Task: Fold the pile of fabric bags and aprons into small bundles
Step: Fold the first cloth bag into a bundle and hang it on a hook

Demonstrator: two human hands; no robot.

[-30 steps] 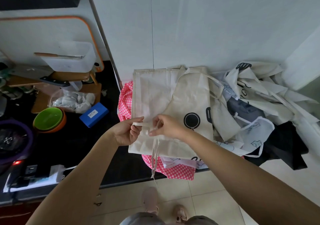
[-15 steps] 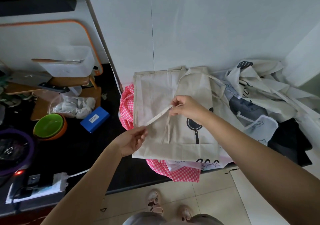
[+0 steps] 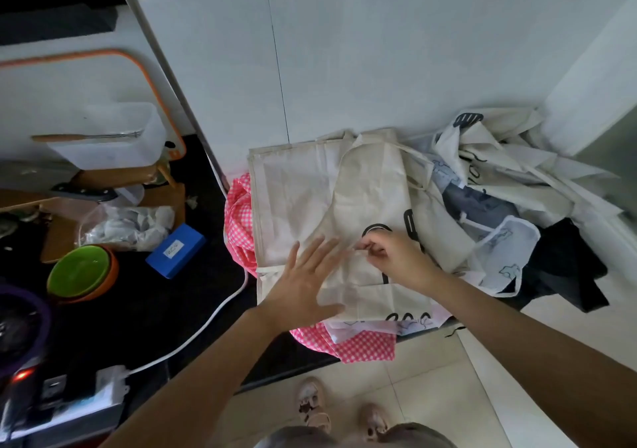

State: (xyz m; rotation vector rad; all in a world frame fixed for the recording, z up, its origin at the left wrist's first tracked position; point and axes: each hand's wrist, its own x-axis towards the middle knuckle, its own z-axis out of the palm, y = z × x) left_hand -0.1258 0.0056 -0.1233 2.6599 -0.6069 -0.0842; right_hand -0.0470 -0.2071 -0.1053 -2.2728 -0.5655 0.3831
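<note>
Now left hand (image 3: pixel 303 282) lies flat on the cream apron (image 3: pixel 372 189); right hand (image 3: pixel 396 258) pinches its strap (image 3: pixel 272 269).

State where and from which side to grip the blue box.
Probably from above, pinching across its narrow width: the blue box lies flat, label up, with bare counter along its near long side and a plastic bag close behind.

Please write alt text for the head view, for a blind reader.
A person's left hand lies flat on a beige apron atop a fabric pile, while the right hand pinches its strap. A green bowl sits at left.
</note>
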